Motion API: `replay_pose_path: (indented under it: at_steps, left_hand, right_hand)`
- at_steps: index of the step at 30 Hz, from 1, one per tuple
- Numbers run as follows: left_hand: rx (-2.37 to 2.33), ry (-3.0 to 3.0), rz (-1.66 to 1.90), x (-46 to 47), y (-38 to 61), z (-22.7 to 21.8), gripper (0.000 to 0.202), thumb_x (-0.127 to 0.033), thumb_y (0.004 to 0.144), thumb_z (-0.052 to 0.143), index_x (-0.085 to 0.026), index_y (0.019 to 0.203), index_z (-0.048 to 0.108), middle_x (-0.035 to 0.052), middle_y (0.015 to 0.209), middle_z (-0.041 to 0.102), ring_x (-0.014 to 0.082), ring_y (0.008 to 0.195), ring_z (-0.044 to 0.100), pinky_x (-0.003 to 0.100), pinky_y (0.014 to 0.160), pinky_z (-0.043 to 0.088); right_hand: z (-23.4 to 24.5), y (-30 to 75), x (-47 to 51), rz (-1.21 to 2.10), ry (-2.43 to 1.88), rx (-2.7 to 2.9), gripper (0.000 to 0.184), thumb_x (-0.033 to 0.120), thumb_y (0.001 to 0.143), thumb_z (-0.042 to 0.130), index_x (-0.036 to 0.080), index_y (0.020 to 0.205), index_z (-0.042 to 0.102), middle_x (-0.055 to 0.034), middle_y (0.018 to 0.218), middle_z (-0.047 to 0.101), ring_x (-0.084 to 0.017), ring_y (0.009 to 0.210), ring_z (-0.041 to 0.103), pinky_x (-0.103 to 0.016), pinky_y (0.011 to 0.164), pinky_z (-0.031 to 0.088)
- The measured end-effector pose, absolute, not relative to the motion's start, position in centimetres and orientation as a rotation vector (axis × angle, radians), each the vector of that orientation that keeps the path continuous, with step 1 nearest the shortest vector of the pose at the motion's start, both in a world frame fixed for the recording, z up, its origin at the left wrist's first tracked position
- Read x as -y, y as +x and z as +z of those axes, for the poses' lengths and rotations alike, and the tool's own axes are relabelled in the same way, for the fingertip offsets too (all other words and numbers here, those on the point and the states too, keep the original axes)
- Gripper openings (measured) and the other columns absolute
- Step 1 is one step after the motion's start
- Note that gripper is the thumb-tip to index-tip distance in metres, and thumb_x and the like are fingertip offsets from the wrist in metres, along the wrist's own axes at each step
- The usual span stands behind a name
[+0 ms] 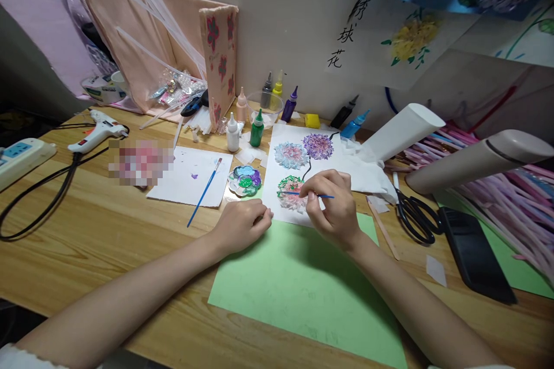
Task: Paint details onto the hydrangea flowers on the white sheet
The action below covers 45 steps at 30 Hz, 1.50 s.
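Nearest the camera, the person's left forearm (142, 294) and right forearm (411, 294) reach in from the lower corners, over the wooden desk (173, 253) and a green sheet (294, 294). The right hand (331, 204) pinches a blue-handled brush (326, 196) between thumb and fingers, close to the flower end. The brush lies nearly level, its long axis running from side to side, with the tip to the left and the handle's end to the right of the pinch.

The pink flower (289, 202) with green dabs along its edge sits just left of these fingers, on the lower part of a white sheet (279, 134). The tip overlaps the flower's left part in view; whether it touches the petals I cannot tell. Beyond it on the same sheet are a pale blue flower (288, 155) and a purple flower (319, 146).

The left hand (244, 222) rests with its fingers curled narrow, nothing seen in them, at the green sheet's far left corner. It is the nearer hand to the paint palette (234, 186), just beyond it, while the right hand is nearer to the pink flower.
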<state>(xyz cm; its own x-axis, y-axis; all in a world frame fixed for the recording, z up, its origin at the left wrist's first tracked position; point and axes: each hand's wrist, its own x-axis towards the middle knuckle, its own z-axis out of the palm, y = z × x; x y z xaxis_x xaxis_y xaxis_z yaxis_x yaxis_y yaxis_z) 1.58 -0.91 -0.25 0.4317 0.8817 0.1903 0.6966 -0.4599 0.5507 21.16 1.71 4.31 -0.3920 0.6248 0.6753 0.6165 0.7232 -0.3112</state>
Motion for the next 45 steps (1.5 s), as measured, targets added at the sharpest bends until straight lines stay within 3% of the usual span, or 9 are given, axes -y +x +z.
replay_pose_path:
  at_steps: [30,33,38,45]
  left_hand:
    - [-1.338,2.284,0.656,0.9,1.6,-0.5,0.034,-0.024,0.093,0.042,-0.015,0.067,0.063,0.0017,0.064,0.061,0.0125,0.060,0.055,0.025,0.058,0.032]
    - [-1.336,2.275,0.668,0.9,1.6,-0.5,0.034,-0.023,0.093,0.042,-0.016,0.066,0.062,0.0020,0.065,0.061,0.0125,0.061,0.055,0.025,0.059,0.033]
    - [-1.330,2.309,0.673,1.0,1.6,-0.4,0.033,-0.021,0.091,0.042,-0.016,0.065,0.060,0.0015,0.064,0.060,0.0123,0.059,0.053,0.025,0.057,0.031]
    - [-1.329,2.337,0.700,1.0,1.6,-0.3,0.029,-0.019,0.091,0.044,-0.016,0.068,0.062,0.0004,0.064,0.060,0.0119,0.059,0.052,0.025,0.057,0.030]
  right_hand:
    - [4.8,21.4,-1.8,-0.025,-0.935,2.123,0.015,0.011,0.080,0.044,0.022,0.072,0.051,0.0003,0.063,0.060,-0.019,0.071,0.054,-0.037,0.073,0.034]
    - [5.1,21.3,-1.6,0.054,-0.938,2.090,0.017,0.012,0.085,0.043,0.023,0.078,0.055,-0.0005,0.069,0.064,-0.020,0.076,0.055,-0.037,0.075,0.037]
    - [4.4,20.6,-1.6,0.261,-0.973,2.242,0.019,0.018,0.092,0.045,0.025,0.102,0.059,-0.0014,0.098,0.071,-0.019,0.096,0.057,-0.036,0.083,0.040]
    - [3.9,20.1,-1.8,0.322,-0.979,2.310,0.019,0.019,0.094,0.044,0.024,0.101,0.061,-0.0018,0.094,0.071,-0.019,0.093,0.057,-0.035,0.080,0.041]
